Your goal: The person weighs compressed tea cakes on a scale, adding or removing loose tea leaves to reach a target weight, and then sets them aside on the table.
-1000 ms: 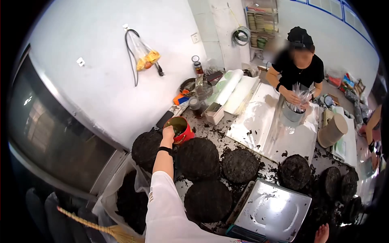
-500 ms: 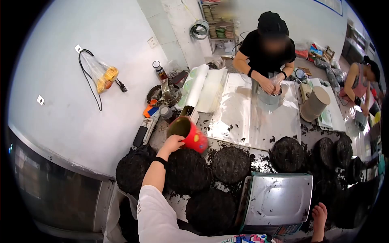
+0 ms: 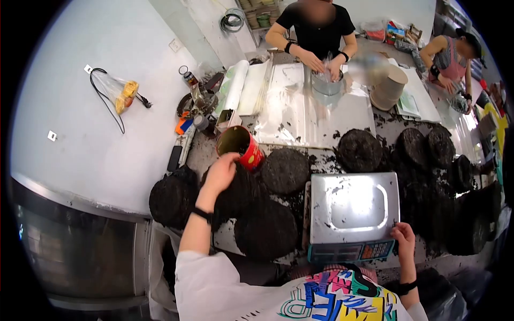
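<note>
My left hand (image 3: 222, 170) grips the near rim of a red can (image 3: 250, 156) with yellow markings, its open top tilted toward me. Below and beside that hand lie dark round cakes (image 3: 286, 170) of a flaky pressed material I cannot name. My right hand (image 3: 403, 234), fingers loosely bent and holding nothing, is at the front right corner of a digital scale (image 3: 350, 200). A few dark flakes lie on the scale's bare metal pan; its keypad faces me.
Across the table a person in black works with both hands at a clear container (image 3: 327, 84) on a shiny sheet (image 3: 289, 107). A beige cylinder (image 3: 389, 87) stands to their side. Another person bends over the table at far right. More dark cakes (image 3: 441, 147) lie right of the scale.
My view has tipped downward. The red can has come to a more upright position beside the cakes, still in my left hand. My right hand has moved up to the scale's corner.
</note>
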`<state>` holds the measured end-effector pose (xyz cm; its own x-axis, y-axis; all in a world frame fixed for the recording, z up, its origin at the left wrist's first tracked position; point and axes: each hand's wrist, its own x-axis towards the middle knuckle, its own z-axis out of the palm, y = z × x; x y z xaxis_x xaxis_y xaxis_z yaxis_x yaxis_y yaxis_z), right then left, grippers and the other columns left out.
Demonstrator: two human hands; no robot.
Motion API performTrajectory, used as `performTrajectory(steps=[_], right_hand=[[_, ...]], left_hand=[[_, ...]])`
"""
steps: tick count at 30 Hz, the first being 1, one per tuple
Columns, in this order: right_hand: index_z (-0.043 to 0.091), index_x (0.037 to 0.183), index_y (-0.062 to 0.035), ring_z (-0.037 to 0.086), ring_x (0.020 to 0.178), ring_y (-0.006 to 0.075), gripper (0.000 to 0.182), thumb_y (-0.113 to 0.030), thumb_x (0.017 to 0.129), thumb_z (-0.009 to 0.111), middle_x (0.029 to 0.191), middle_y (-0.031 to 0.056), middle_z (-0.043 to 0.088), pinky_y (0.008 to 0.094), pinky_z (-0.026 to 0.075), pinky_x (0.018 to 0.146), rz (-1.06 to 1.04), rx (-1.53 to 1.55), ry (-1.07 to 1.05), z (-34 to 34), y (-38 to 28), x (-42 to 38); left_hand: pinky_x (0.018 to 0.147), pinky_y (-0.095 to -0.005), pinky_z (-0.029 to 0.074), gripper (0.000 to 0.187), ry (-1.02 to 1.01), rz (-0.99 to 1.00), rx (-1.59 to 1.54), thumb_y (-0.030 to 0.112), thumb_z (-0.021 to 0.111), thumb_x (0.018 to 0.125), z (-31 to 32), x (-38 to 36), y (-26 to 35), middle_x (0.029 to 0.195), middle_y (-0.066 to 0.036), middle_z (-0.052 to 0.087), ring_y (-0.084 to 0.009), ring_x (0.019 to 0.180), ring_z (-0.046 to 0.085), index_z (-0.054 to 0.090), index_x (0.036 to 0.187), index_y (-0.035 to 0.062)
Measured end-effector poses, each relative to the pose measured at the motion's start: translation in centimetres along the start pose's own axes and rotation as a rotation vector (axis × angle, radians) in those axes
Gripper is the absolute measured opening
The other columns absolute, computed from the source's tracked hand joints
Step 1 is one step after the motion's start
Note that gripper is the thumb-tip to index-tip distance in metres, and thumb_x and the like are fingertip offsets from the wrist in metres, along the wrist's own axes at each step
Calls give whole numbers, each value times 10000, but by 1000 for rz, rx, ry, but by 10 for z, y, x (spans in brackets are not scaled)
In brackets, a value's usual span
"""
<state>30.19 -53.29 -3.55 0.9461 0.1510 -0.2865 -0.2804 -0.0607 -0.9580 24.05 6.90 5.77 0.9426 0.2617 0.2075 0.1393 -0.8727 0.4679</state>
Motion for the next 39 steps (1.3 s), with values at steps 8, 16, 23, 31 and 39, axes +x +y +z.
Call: performTrajectory(steps=[8,16,23,31,39], right_hand=[[559,1030,-54,540,1037,333,357,-100,697,678,1081,147,570,424,443,882,-747,-671,-341,32,5,-13],[619,892,-83,564,953,306,211,-49,683,618,964,111,611,414,446,839,-828,-659,-45,-80,11,15],[532,1123,29,524,1063,325,563,-185,653,757,1132,185,548,378,424,911,-122,-865,1020,-334,83,109],[497,1172,27,573,1014,310,667,-243,642,800,1065,206,591,364,452,862,145,-1136,922,-352,94,61],[476,1218,67,541,987,147,433,-101,837,592,1091,89,593,277,417,861,-105,180,485,-323,37,50]], left_hand=[[980,-349,374,713,350,-736,-337,226,775,724,116,-244,32,1226,-206,489,-261,1133,483,403,1248,-81],[922,-404,436,833,260,-1085,-56,265,786,694,110,-235,70,1254,-265,466,-336,1124,504,347,1301,-99],[890,-392,449,832,248,-909,58,248,824,625,102,-223,59,1183,-244,528,-347,1079,533,410,1258,-99],[919,-445,465,564,499,-845,-1231,214,681,808,25,-232,107,1201,-163,548,-323,1090,528,451,1270,-15],[846,-410,496,464,166,-846,-1462,194,706,762,173,-130,244,1127,-119,597,-265,971,598,553,1158,4]])
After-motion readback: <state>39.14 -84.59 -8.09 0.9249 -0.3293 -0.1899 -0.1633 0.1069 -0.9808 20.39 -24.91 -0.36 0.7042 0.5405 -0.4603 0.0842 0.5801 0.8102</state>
